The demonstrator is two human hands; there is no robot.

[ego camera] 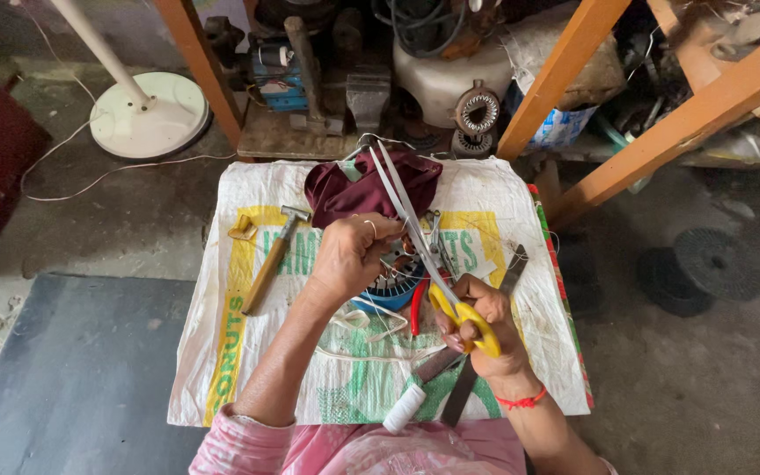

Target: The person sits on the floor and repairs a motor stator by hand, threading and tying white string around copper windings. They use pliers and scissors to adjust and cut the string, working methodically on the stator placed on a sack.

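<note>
Sitting over a small table covered with a printed woven sack (503, 211), I see my pink sleeves nearest, and just beyond them a white spool of thread (403, 409) lying at the near edge of the sack. Beside it to the right, a flat dark metal file (477, 361) runs diagonally away from me, partly under my right wrist, which wears a red thread band. My right hand (485, 325) is closed through the loops of a pair of yellow-handled scissors (450, 299), fingers curled tight around the handles, the long pale blades pointing far and left, up over the work. Whether the blades are parted or together I cannot tell. Just left of that hand lie red-handled pliers (417, 308) and some loose white cord (362, 321). My left hand (349, 255) sits a little farther and to the left, fingers folded down, gripping the top of a round blue motor stator (389, 286) that rests on the middle of the sack, between my two hands. Left of it, well apart, a hammer with a wooden handle (270, 259) lies slanted. At the far edge of the sack sits a crumpled maroon cloth (345, 189). Beyond the table stand orange wooden shelf legs (565, 66) with machine parts, and at far left a white fan base (147, 114) on the concrete floor.
</note>
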